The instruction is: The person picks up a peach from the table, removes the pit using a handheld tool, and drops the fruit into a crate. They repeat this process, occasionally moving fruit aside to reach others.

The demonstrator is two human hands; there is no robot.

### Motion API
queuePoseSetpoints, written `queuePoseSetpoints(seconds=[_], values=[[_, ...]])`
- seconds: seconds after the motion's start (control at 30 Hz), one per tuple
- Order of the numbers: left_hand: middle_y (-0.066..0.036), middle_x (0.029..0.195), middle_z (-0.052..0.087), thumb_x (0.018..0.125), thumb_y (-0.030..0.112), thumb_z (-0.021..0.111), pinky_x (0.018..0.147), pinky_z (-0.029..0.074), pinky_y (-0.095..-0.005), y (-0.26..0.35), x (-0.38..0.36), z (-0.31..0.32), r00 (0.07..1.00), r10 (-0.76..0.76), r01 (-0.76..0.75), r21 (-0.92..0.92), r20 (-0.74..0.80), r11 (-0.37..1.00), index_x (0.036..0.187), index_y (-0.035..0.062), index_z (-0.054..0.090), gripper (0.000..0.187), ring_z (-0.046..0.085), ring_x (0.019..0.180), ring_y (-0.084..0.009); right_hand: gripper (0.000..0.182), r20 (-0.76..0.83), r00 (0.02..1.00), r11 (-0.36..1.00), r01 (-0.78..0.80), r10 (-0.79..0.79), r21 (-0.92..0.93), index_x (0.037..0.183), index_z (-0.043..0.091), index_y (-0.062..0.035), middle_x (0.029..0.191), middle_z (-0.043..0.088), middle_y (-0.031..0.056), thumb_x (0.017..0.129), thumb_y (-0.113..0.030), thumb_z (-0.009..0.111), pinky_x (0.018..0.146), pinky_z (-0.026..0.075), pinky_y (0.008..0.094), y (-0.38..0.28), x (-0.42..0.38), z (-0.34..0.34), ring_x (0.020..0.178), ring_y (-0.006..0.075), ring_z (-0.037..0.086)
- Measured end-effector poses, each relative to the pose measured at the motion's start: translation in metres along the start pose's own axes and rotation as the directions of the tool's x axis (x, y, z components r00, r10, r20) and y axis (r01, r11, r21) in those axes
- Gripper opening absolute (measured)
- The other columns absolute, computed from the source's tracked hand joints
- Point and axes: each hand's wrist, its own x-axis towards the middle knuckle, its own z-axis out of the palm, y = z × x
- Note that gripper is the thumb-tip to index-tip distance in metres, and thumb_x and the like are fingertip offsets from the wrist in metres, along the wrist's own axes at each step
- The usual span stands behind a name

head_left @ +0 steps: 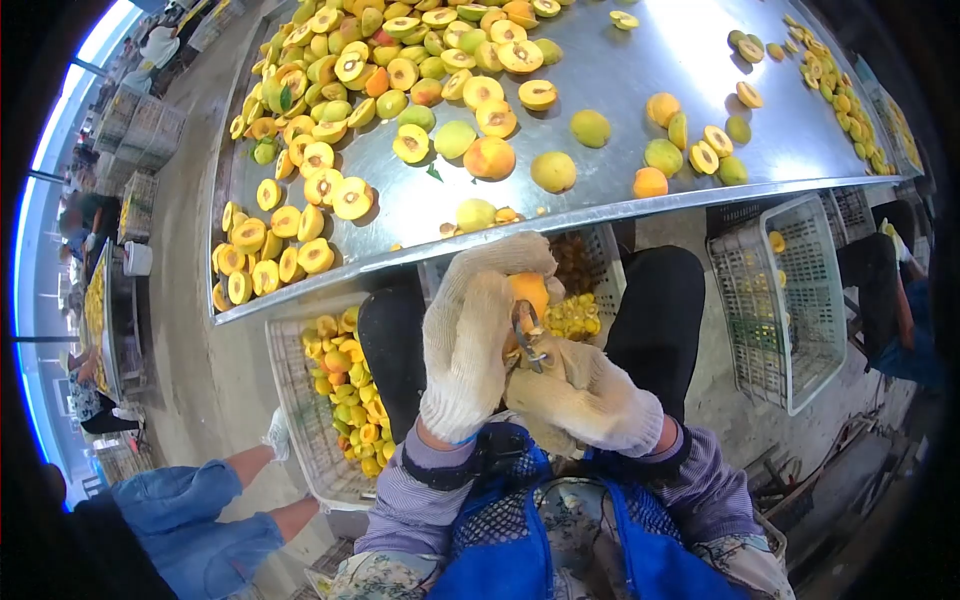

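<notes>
My left hand (478, 325), in a white knit glove, is closed around an orange-yellow peach (530, 292). My right hand (590, 395), gloved too and more soiled, grips a small curved metal pitting tool (526, 335). The tool's loop lies against the lower side of the peach, and its handle is hidden in the glove. Both hands meet above my lap, just before the edge of the metal table (590, 205). Many halved peaches (352, 198) are heaped on the table's left part, cut faces showing stone hollows. A few whole ones (553, 172) lie nearer the middle.
A crate (285, 375) of peach pieces stands left of my legs. Between my knees another crate (612, 262) holds yellow pieces and dark brown bits. To the right is a grey crate (800, 375). Other people sit at left and right; a bare-legged person in denim shorts (195, 520) is close by.
</notes>
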Motion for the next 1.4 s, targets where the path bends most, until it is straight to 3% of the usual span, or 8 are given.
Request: queuePoseSetpoints(seconds=[0.13,0.27,0.43,0.53,0.8,1.1,1.27,1.4], values=[[-0.016,0.136,0.047,0.096,0.039,0.052,0.101,0.042,-0.0365,-0.013,0.001,0.004,0.965,0.255,-0.235,-0.222,0.064,0.946,0.142,-0.0008,0.036,0.062,0.053,0.118,-0.0258,0.016,-0.099,0.989,0.994,0.104,-0.106,-0.028,0.094,0.053,-0.0078,0.062,0.054,-0.0026,0.093,-0.022,0.060,0.049,0.038,0.0221,-0.008,-0.002,0.000,0.054,0.0059,0.050],[-0.021,0.141,0.042,0.093,0.050,0.053,0.103,0.042,-0.0407,-0.005,-0.005,0.000,0.994,0.105,-0.111,-0.261,-0.037,0.959,0.145,-0.0015,0.028,0.077,0.052,0.121,-0.0303,0.017,-0.064,0.996,0.998,0.055,-0.058,-0.036,0.093,0.055,-0.0081,0.063,0.055,-0.0019,0.092,-0.024,0.061,0.054,0.040,0.0231,-0.007,-0.003,-0.005,0.057,0.0062,0.050],[-0.021,0.118,0.061,0.099,0.059,0.029,0.086,0.054,-0.0341,-0.007,0.002,-0.014,0.992,-0.125,0.117,-0.324,-0.005,0.939,0.130,-0.0060,0.047,0.074,0.064,0.099,-0.0259,0.024,-0.120,0.936,0.815,0.220,-0.332,-0.537,0.098,0.058,-0.0044,0.068,0.060,0.0076,0.090,-0.027,0.063,0.059,0.048,0.0323,0.004,0.000,0.000,0.060,0.0203,0.060],[-0.020,0.113,0.063,0.100,0.059,0.024,0.086,0.053,-0.0325,-0.005,0.003,-0.012,0.984,-0.174,0.156,-0.269,-0.046,0.951,0.122,-0.0072,0.054,0.076,0.064,0.097,-0.0239,0.017,-0.114,0.905,0.699,0.231,-0.410,-0.677,0.097,0.061,-0.0051,0.068,0.057,-0.0033,0.088,-0.018,0.068,0.057,0.042,0.0245,0.007,0.002,-0.001,0.061,0.0076,0.053],[-0.017,0.112,0.064,0.096,0.067,0.020,0.087,0.052,-0.0301,-0.004,0.002,-0.016,0.981,-0.195,0.190,-0.202,-0.005,0.961,0.116,-0.0078,0.059,0.087,0.063,0.098,-0.0208,0.022,-0.111,0.932,0.656,0.154,-0.344,-0.738,0.101,0.062,-0.0040,0.081,0.065,0.0021,0.086,-0.018,0.070,0.066,0.047,0.0269,0.005,0.003,0.002,0.071,0.0113,0.060],[-0.010,0.100,0.066,0.101,0.051,0.035,0.084,0.048,-0.0267,0.006,0.004,-0.016,0.981,-0.178,0.168,0.115,0.082,0.979,0.112,-0.0024,0.064,0.061,0.060,0.095,-0.0143,0.023,-0.038,0.921,0.565,0.206,-0.389,-0.799,0.103,0.059,-0.0053,0.076,0.064,0.0083,0.087,-0.021,0.066,0.062,0.050,0.0334,0.014,0.004,-0.006,0.067,0.0239,0.064],[-0.023,0.126,0.056,0.098,0.052,0.042,0.090,0.051,-0.0357,-0.009,0.002,-0.013,0.998,-0.054,0.059,-0.141,0.039,0.988,0.122,-0.0083,0.052,0.066,0.060,0.109,-0.0282,0.025,-0.110,0.922,0.787,0.249,-0.371,-0.565,0.099,0.058,-0.0069,0.071,0.062,0.0126,0.091,-0.030,0.061,0.061,0.049,0.0368,0.020,0.008,-0.005,0.065,0.0290,0.064],[-0.015,0.133,0.051,0.098,0.034,0.048,0.095,0.047,-0.0329,-0.015,0.002,-0.008,1.000,-0.022,0.023,-0.417,0.007,0.909,0.128,-0.0009,0.051,0.046,0.053,0.117,-0.0233,0.024,-0.137,0.925,0.800,0.223,-0.354,-0.556,0.097,0.058,-0.0077,0.075,0.061,0.0122,0.091,-0.030,0.061,0.063,0.048,0.0367,0.018,0.006,-0.003,0.069,0.0287,0.064]])
